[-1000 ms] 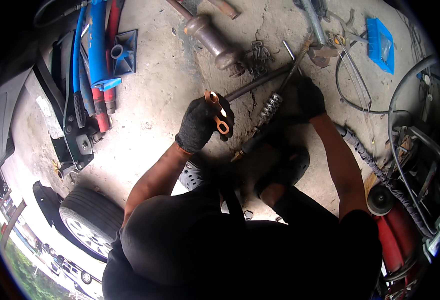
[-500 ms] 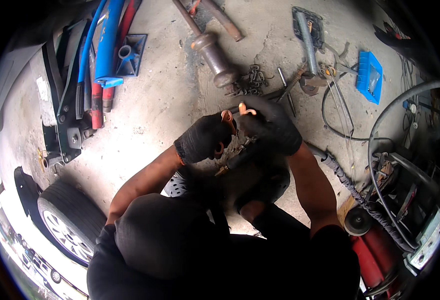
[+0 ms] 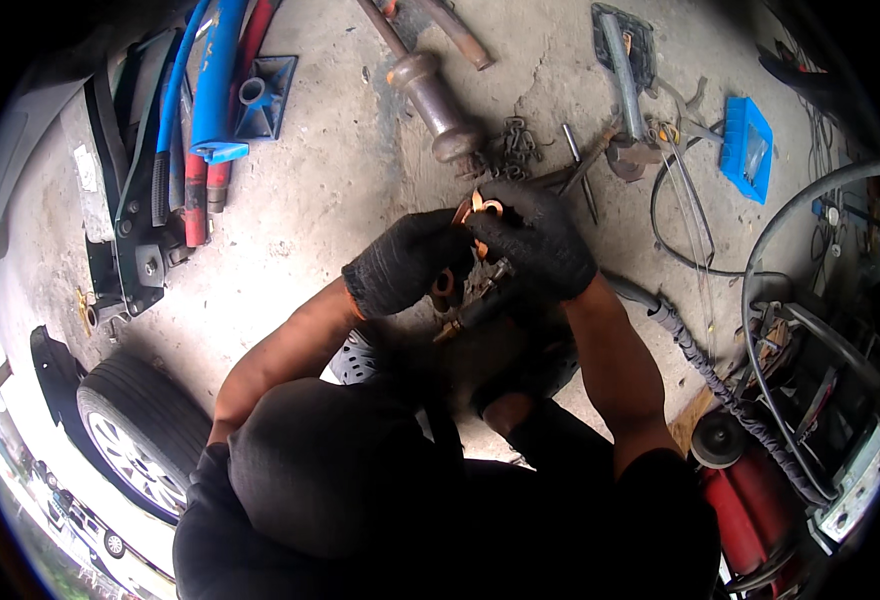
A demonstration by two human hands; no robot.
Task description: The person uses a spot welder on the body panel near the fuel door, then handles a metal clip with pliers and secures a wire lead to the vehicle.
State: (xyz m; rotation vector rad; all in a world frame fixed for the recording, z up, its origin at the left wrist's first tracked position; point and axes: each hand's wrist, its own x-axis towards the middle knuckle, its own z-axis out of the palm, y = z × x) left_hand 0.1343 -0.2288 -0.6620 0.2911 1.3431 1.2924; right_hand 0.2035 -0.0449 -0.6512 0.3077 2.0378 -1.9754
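Observation:
My gloved left hand [image 3: 403,262] grips copper-coloured metal pieces [image 3: 444,283], small and looped, with part showing below its fingers. My gloved right hand [image 3: 530,240] meets it over the floor, fingers curled on another small copper piece [image 3: 493,208] against those in my left hand. Beneath both hands, a dark rod-like tool with a brass end [image 3: 448,330] lies between my feet, partly hidden. Just beyond lie a dark chain [image 3: 517,145], a heavy rusty cylindrical weight on a rod [image 3: 435,105] and a thin steel rod [image 3: 571,140].
Blue and red hydraulic tools [image 3: 210,100] and a black steel frame [image 3: 135,210] lie left, above a car wheel [image 3: 135,440]. At right are a blue plastic tray [image 3: 745,150], a metal post [image 3: 625,90], looped hoses [image 3: 760,250] and a red machine [image 3: 735,510].
My right hand has left the tools on the floor and come over to my left. Both now meet around the copper pieces, slightly higher in the picture than half a second ago.

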